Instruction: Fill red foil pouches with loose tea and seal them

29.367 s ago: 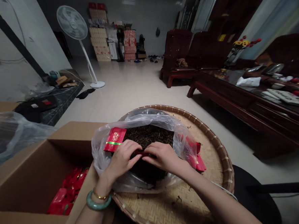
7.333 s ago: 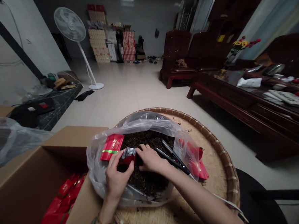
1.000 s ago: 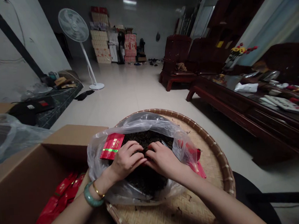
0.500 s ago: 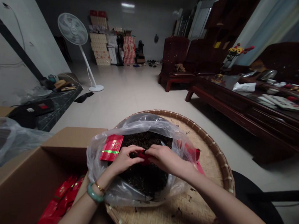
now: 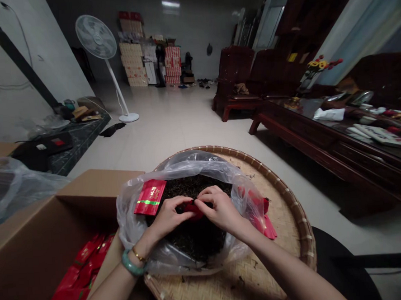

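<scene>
Both my hands meet over a clear plastic bag [image 5: 243,183] full of dark loose tea leaves [image 5: 195,234]. My left hand [image 5: 167,217] and my right hand [image 5: 216,209] pinch a small red packet [image 5: 191,209] between their fingertips, just above the leaves. A second red packet with a gold and green band [image 5: 149,197] leans on the bag's left rim. More red packets [image 5: 264,218] lie under the bag's right side. The bag rests on a round woven bamboo tray [image 5: 293,226].
An open cardboard box [image 5: 39,237] at my left holds several red packets [image 5: 80,272]. Another plastic bag [image 5: 9,189] lies far left. A dark wooden table [image 5: 339,146] with clutter runs along the right. A standing fan [image 5: 100,43] and stacked boxes stand across the tiled floor.
Over the last second my hands lifted slightly off the leaves and drew together on the red packet, fingertips now pinching its top. The view shifted only slightly.
</scene>
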A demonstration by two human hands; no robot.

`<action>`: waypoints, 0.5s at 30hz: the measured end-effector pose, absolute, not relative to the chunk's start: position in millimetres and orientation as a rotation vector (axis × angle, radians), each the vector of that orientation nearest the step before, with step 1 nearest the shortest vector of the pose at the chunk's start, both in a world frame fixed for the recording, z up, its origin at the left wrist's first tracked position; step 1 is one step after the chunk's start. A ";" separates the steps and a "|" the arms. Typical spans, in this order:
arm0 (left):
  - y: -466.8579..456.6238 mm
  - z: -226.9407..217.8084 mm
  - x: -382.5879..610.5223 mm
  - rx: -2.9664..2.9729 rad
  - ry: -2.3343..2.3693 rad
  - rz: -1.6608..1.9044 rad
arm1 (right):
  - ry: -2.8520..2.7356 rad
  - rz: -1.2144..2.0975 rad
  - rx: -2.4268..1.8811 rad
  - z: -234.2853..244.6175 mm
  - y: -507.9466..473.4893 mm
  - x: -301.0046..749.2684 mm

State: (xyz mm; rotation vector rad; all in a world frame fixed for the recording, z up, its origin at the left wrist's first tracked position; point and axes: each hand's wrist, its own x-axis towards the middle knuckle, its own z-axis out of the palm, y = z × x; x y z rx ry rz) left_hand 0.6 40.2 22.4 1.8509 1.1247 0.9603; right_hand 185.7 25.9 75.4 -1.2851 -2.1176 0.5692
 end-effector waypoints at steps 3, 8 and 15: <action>39.4 19.6 0.0 1.859 1.141 0.978 | -2.157 0.522 -1.249 76.4 24.6 187.5; 38.3 17.3 1.0 1.889 1.129 0.989 | -2.180 0.494 -1.067 75.8 22.9 187.5; 36.1 19.9 -1.4 1.886 1.118 1.016 | -2.069 0.518 -1.161 73.6 23.6 189.2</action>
